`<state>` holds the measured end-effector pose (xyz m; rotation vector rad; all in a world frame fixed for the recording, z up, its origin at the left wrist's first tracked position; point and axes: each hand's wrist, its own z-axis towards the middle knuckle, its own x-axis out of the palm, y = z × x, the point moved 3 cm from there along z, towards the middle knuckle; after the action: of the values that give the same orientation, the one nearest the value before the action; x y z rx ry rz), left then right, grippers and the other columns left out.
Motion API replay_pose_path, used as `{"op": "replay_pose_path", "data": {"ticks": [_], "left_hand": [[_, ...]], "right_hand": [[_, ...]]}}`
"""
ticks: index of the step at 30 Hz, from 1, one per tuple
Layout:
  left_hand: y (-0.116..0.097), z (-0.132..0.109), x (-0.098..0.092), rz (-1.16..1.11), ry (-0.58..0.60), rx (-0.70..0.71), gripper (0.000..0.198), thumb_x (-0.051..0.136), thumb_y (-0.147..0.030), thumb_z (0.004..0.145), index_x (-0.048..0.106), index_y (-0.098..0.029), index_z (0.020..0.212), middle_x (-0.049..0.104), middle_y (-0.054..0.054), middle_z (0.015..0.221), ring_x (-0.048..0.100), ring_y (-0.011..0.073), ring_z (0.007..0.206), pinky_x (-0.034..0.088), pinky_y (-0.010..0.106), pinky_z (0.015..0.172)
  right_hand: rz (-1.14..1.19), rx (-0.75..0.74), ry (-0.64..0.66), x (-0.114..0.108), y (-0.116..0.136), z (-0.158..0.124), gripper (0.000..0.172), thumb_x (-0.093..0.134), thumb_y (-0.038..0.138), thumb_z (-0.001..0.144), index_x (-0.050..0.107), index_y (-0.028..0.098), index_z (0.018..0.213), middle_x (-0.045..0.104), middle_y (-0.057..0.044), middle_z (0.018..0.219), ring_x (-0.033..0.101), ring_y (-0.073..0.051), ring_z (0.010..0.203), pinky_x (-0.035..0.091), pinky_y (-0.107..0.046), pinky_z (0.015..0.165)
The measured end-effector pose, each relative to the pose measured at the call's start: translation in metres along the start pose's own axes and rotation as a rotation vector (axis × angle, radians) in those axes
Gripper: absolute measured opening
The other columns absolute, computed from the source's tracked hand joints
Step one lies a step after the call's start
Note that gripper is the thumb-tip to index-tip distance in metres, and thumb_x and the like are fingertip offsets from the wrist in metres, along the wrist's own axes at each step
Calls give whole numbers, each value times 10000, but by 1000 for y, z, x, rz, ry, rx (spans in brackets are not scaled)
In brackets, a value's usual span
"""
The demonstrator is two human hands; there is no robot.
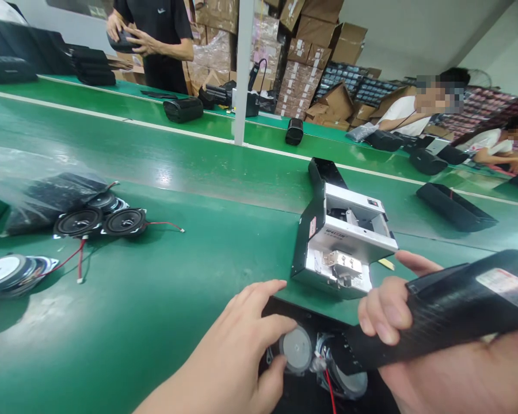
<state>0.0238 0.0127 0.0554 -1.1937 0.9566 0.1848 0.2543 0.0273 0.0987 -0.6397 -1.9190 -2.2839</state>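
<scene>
At the bottom middle, a black panel (285, 307) carries two round speakers lying magnet side up. My left hand (242, 345) has its thumb and a finger around the magnet of the left speaker (297, 349); another finger stretches out above it. In my right hand (388, 310) is a thick black electric screwdriver (457, 299) with a white label, its index finger extended. The screwdriver's nose reaches over the right speaker (349, 382) and hides part of it, so contact cannot be made out. Red wires (330, 391) run from between the speakers.
Just beyond the panel stands a white-and-black screw feeder (345, 241). Several loose speakers (125, 221) with red leads lie left, beside a plastic bag (47, 195). A black housing (455, 207) sits at right. Past a white post (243, 75), co-workers handle black parts.
</scene>
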Motion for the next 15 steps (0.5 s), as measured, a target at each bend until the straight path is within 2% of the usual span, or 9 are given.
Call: {"op": "replay_pose_path", "data": {"ticks": [2, 6, 11, 15], "left_hand": [[-1, 0, 0, 0, -7, 6, 511, 622, -89, 839, 770, -249, 1301, 477, 159, 1700, 451, 377, 1599, 528, 608, 1213], [3, 0, 2, 4, -25, 30, 510, 622, -85, 818, 773, -237, 1282, 501, 176, 1677, 466, 383, 1588, 531, 624, 1203], [10, 2, 4, 6, -13, 52, 529, 653, -96, 781, 784, -228, 1276, 512, 198, 1667, 486, 399, 1570, 526, 625, 1203], [19, 2, 13, 12, -26, 68, 548, 658, -106, 754, 781, -239, 1270, 514, 205, 1657, 509, 418, 1547, 534, 652, 1179]], "right_hand": [[-11, -6, -3, -1, -1, 4, 807, 570, 989, 857, 807, 283, 1170, 574, -22, 606, 498, -206, 534, 512, -332, 490], [-4, -7, 46, -3, -2, 8, 807, 511, 972, 904, 813, 265, 1148, 579, -33, 613, 509, -195, 534, 531, -322, 491], [24, 2, 34, -2, -3, 11, 794, 546, 977, 882, 832, 269, 1098, 568, -33, 581, 513, -186, 523, 523, -304, 487], [48, -22, 67, 2, -2, 10, 791, 514, 971, 904, 846, 281, 1104, 551, -21, 562, 502, -171, 493, 521, -287, 459]]}}
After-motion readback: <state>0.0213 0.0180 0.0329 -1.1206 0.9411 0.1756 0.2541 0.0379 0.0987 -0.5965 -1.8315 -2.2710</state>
